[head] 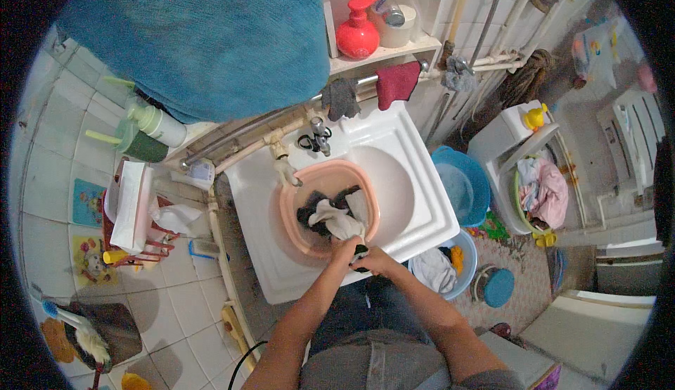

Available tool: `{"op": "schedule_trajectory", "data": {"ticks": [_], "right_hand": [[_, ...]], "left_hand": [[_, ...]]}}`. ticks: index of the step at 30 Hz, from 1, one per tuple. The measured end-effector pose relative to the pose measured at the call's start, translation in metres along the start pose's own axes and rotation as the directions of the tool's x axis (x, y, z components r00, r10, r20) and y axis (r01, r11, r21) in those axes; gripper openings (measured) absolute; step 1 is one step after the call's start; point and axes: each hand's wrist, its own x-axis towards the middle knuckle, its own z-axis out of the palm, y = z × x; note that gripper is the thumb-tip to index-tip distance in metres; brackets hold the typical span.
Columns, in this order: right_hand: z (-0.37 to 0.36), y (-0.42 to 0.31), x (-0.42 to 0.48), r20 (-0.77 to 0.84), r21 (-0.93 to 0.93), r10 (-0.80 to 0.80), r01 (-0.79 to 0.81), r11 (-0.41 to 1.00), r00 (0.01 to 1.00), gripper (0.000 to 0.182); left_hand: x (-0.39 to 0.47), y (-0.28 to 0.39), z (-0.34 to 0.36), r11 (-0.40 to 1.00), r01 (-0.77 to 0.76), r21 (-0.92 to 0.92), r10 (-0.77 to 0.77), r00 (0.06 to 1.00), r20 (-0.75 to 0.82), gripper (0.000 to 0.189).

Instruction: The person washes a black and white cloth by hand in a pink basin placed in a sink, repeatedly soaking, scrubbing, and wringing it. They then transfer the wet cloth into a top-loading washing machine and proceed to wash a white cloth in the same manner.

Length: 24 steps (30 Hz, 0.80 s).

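Note:
At the near rim of a peach plastic basin (374, 208), my left hand (344, 250) and my right hand (378, 261) meet on a small dark cloth item (360, 261) with a lighter patch, possibly a sock. My fingers hide part of it. A whitish cloth (337, 219) lies bunched in the basin, its lower end reaching my left hand. Black cloth pieces (312, 216) and a grey cloth (359, 206) lie around it in the water. The basin rests in a white washbasin (422, 200), below a metal tap (318, 137).
A grey cloth (340, 99) and a dark red cloth (396, 84) hang on a rail behind the washbasin. To the right stand a blue tub (482, 179), a light blue basin (466, 279) with laundry, and a stool (498, 287). A blue towel (211, 37) hangs at upper left.

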Motion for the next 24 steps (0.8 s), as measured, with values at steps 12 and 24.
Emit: {"op": "schedule_trajectory", "data": {"ticks": [12,24], "right_hand": [[-0.036,0.008,0.003,0.168,0.344,0.244,-0.288,0.894,0.955,0.083],[0.024,-0.003,0.032,0.006,0.938,-0.054,0.013,0.347,0.999,0.074]], "left_hand": [[-0.028,0.086,-0.066,0.988,-0.071,-0.133,0.14,0.767,0.627,0.043],[-0.108,0.102,-0.036,0.914,0.081,-0.398,0.118,0.885,0.45,0.045]]}}
